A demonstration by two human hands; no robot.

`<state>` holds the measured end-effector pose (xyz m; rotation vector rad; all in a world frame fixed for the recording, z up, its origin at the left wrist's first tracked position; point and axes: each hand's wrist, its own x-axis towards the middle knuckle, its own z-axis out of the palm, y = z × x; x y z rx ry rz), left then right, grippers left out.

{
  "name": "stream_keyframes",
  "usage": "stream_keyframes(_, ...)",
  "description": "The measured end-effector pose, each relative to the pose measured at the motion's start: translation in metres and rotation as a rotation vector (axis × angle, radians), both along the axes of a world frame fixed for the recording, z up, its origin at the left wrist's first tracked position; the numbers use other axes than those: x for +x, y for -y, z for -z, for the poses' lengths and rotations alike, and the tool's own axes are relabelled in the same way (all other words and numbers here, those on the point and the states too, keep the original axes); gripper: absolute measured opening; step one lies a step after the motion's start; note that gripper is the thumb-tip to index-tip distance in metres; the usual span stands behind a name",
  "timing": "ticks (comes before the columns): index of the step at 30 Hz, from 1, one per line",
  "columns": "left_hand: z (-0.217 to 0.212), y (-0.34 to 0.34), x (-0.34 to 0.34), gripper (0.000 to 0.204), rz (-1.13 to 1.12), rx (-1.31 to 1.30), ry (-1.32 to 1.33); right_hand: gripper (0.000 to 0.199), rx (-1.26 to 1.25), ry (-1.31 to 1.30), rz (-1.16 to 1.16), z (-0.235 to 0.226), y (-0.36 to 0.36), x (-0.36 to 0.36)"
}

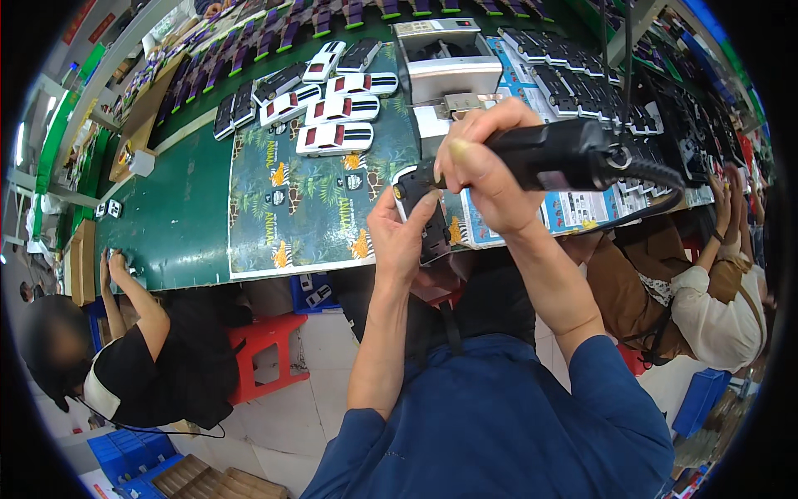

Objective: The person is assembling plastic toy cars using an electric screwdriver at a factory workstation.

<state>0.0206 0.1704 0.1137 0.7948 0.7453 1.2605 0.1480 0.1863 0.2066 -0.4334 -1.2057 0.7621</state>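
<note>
My left hand (394, 237) grips a toy car (435, 231) turned underside up, its black base showing and a white body edge at the far end. My right hand (492, 173) is wrapped round a black electric screwdriver (559, 155) with a coiled cord. The screwdriver's front end points left at the car's base, close to my left thumb; whether its tip touches a screw is hidden by my fingers. Beyond my left hand, several white toy cars (335, 139) with black stripes and red windows stand on a printed jungle sheet (312, 216).
A metal screw-feeder box (453, 79) stands just beyond my hands. Rows of upturned cars (561, 90) lie to the right, dark ones (235, 110) at left. Purple-and-green parts (241, 58) line the back. A person (141, 358) works at left, another (706, 291) at right. A red stool (266, 353) stands below.
</note>
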Motion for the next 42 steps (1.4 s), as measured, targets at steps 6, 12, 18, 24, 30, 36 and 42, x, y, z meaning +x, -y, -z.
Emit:
stream_keyframes(6,0.013,-0.012,-0.023,0.034,0.036,-0.283,0.397,0.014,0.110,-0.108,0.102,-0.041,-0.020,0.048)
stream_keyframes(12,0.000,-0.007,-0.008,0.049,0.100,-0.163,0.241,0.015,0.047,0.118,0.288,-0.030,-0.040,0.043)
stream_keyframes(18,0.012,-0.010,-0.012,0.049,0.057,-0.205,0.350,0.017,0.028,0.319,0.393,-0.025,-0.057,0.038)
stream_keyframes(24,0.024,-0.016,-0.017,0.047,0.065,-0.226,0.399,0.019,-0.276,0.184,0.155,-0.037,-0.033,0.031)
stream_keyframes(30,0.015,-0.018,-0.013,0.048,0.017,-0.230,0.323,0.016,-0.190,-0.150,-0.185,-0.021,0.032,0.019)
stream_keyframes(36,0.019,-0.020,-0.011,0.048,0.048,-0.233,0.367,0.012,-0.195,-0.035,-0.166,-0.005,0.036,0.006)
stream_keyframes(42,0.017,-0.024,-0.012,0.049,0.070,-0.329,0.415,0.015,-0.219,0.147,-0.190,-0.006,0.035,0.003)
